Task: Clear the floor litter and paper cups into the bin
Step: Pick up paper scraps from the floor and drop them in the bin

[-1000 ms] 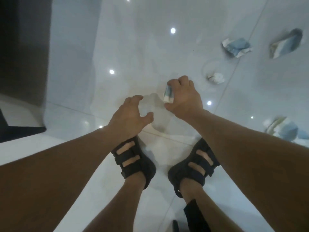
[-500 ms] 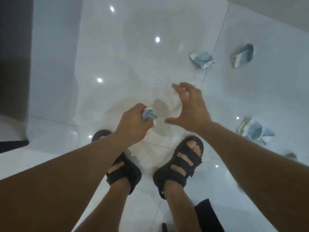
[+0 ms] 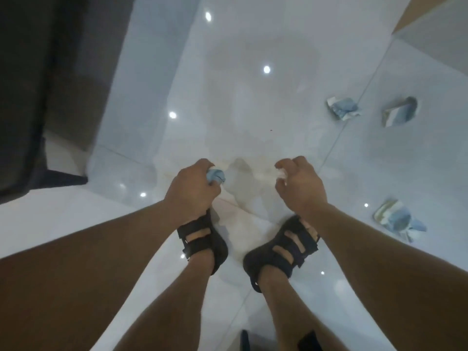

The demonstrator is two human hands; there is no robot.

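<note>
place: indoor room | cue: glossy white floor tiles, reflected downlights

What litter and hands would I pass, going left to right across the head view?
left hand, blue paper wad it grips, white scrap, right hand pinching it, crumpled blue paper, flattened paper cup

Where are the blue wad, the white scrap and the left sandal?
Blue wad [image 3: 215, 175]: head view, part showing beside left hand [image 3: 192, 191].
White scrap [image 3: 281, 174]: head view, bit inside right hand [image 3: 301, 191].
Left sandal [image 3: 205, 249]: head view, middle strap.
</note>
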